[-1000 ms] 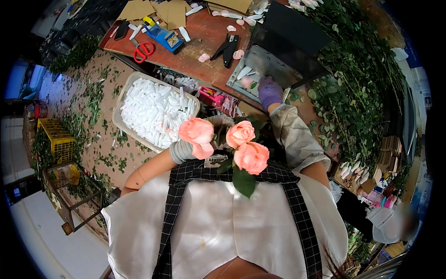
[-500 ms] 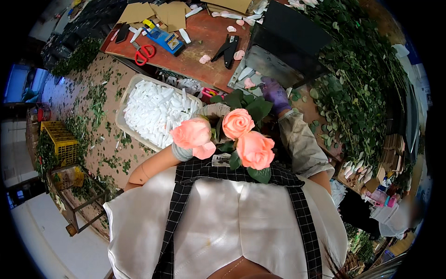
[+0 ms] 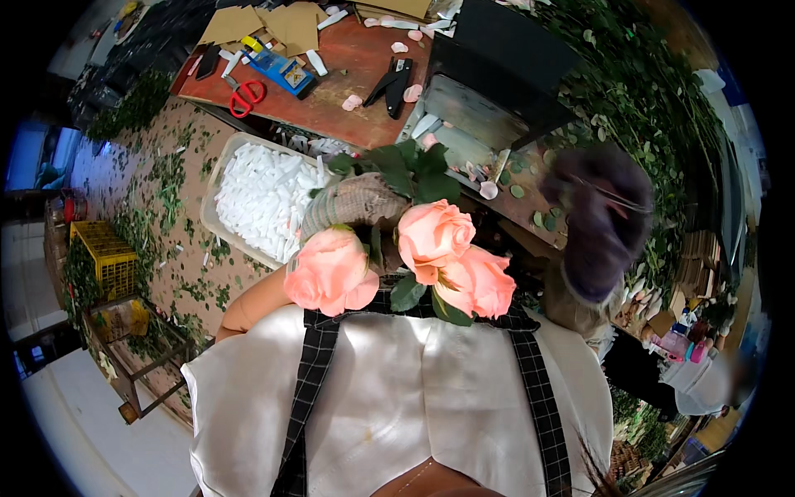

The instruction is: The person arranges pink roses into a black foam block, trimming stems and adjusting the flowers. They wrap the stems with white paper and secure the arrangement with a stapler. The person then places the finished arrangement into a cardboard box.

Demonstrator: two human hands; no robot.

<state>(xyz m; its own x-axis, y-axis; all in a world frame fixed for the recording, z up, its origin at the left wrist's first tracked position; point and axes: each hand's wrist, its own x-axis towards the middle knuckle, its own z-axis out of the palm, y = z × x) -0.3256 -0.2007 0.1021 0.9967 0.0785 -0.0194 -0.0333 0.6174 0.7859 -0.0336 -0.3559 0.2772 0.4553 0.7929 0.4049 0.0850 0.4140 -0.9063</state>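
Note:
Three salmon-pink roses with green leaves, among them a left rose (image 3: 327,273), an upper rose (image 3: 435,234) and a lower right rose (image 3: 479,286), stand in front of my chest. My left hand (image 3: 356,203), in a grey-beige knit glove, is closed around their stems just behind the blooms; its fingertips are partly hidden by leaves. Off to the right, my right hand (image 3: 600,215) in a purple glove is raised and smeared by motion, apart from the roses. Whether it holds anything does not show.
A tub (image 3: 210,217) of white pieces stands left of the roses. The red table (image 3: 339,103) bears red scissors (image 3: 246,98), a blue tape dispenser (image 3: 281,69), a black stapler-like tool (image 3: 391,87) and cardboard. A black panel (image 3: 497,70) stands at its right, beside heaped leafy stems (image 3: 654,108).
My right hand has left the metal tray by the black panel and swung right and nearer, rising. The roses have tilted and spread slightly, and more of my left glove shows.

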